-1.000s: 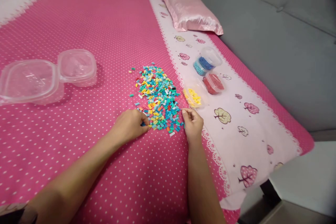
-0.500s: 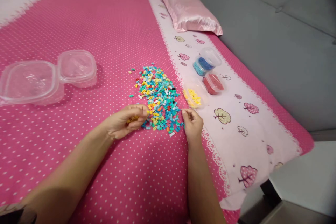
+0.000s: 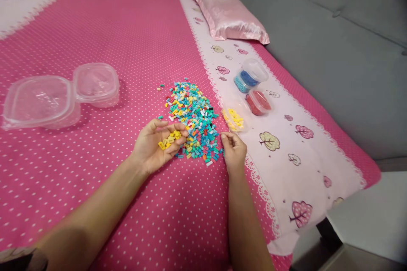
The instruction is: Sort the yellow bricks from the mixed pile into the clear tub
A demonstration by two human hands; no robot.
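My left hand (image 3: 155,146) is turned palm up at the left edge of the pile, cupping several yellow toy bricks (image 3: 171,139) in the palm and curled fingers. My right hand (image 3: 234,150) rests at the pile's right edge, thumb and forefinger pressed together; whatever may be between them is too small to make out. Between the hands lies a heap of small mixed toy bricks (image 3: 199,116), mostly teal and blue, with yellow, red and white among them. Just beyond my right hand stands a clear tub (image 3: 244,125) with yellow bricks (image 3: 233,119) in it.
Tubs of red bricks (image 3: 258,102) and blue bricks (image 3: 249,78) stand farther back on the right. Two lidded clear containers (image 3: 41,99) sit at the left. A pink pillow (image 3: 232,17) lies at the back on the dotted pink bedspread (image 3: 127,42), beside a grey padded panel (image 3: 318,59).
My left hand has rolled palm up and its fingers have loosened, so the yellow bricks in it now show. My right hand has barely moved.
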